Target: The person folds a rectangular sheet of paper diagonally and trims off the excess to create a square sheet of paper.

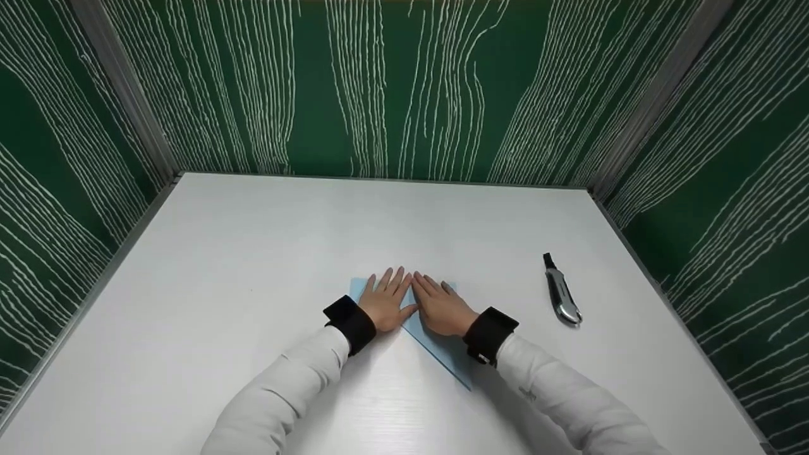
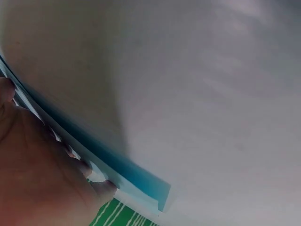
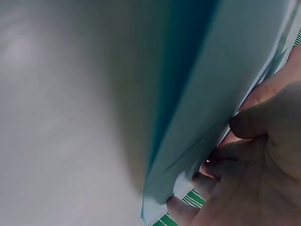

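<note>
Taking the light blue paper [image 1: 436, 341] as the landmark, its nearest part was a pointed corner that reached toward the person, past the right wrist, lying flat on the white table [image 1: 253, 253]. On top of the paper, at its far half, both hands lay palm down side by side: the left hand [image 1: 385, 302] over the paper's left part and the right hand [image 1: 440, 308] over its right part, thumbs nearly meeting at the middle. Fingers of both were straight and spread, pressing the sheet down rather than gripping it (black cuffs and white sleeves ran back from the wrists). In the wrist views the paper's edge [image 2: 136, 176] showed close against the fingertips [image 2: 101, 186], a little blurred. To the right of the paper, well apart from it, lay a utility knife [image 1: 561, 297]. Beyond the paper stood green patterned walls [image 1: 404, 88].
</note>
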Available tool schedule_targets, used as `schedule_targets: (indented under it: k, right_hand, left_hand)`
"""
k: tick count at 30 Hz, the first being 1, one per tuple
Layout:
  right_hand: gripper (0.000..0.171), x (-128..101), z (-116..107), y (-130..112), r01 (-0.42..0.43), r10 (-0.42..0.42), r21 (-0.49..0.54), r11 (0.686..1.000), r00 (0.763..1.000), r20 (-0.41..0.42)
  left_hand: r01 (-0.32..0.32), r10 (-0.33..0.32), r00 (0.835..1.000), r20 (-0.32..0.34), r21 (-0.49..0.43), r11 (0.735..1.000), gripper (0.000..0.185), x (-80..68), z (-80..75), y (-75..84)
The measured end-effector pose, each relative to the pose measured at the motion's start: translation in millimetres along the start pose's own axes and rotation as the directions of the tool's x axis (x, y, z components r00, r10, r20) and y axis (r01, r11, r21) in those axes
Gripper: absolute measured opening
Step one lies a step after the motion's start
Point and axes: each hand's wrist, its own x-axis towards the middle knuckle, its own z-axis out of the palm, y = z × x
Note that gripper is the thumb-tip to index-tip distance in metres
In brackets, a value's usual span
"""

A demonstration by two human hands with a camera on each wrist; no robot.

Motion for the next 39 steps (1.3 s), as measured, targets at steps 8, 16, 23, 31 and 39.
schedule_targets:
  k: [8,16,23,31,39]
  right_hand:
    - [0.057,0,1,-1,-0.025,0.025,-0.095,0.995,1.000,-0.008]
    - [0.056,-6,-1,5,-0.067,0.064,-0.058,0.996,0.997,-0.047]
    - [0.060,-19,-3,18,-0.089,0.090,0.041,0.995,0.996,-0.024]
    - [0.061,-33,-6,38,-0.083,0.082,0.125,0.989,0.997,0.015]
    - [0.064,-36,-6,51,-0.078,0.071,0.166,0.983,0.996,0.047]
  left_hand:
    - [-0.020,0.020,1.000,-0.008,-0.040,0.999,0.066,-1.2,1.5,-6.4]
    - [0.024,-0.026,0.999,-0.032,-0.061,0.998,0.068,-10.8,-0.9,-19.9]
    - [0.117,-0.125,0.991,-0.054,-0.130,0.985,0.077,-18.1,6.3,-31.1]
    - [0.242,-0.249,0.965,-0.087,-0.079,0.967,0.090,-22.2,9.9,-31.9]
    - [0.344,-0.341,0.936,-0.087,0.016,0.939,0.101,-28.8,3.3,-23.3]
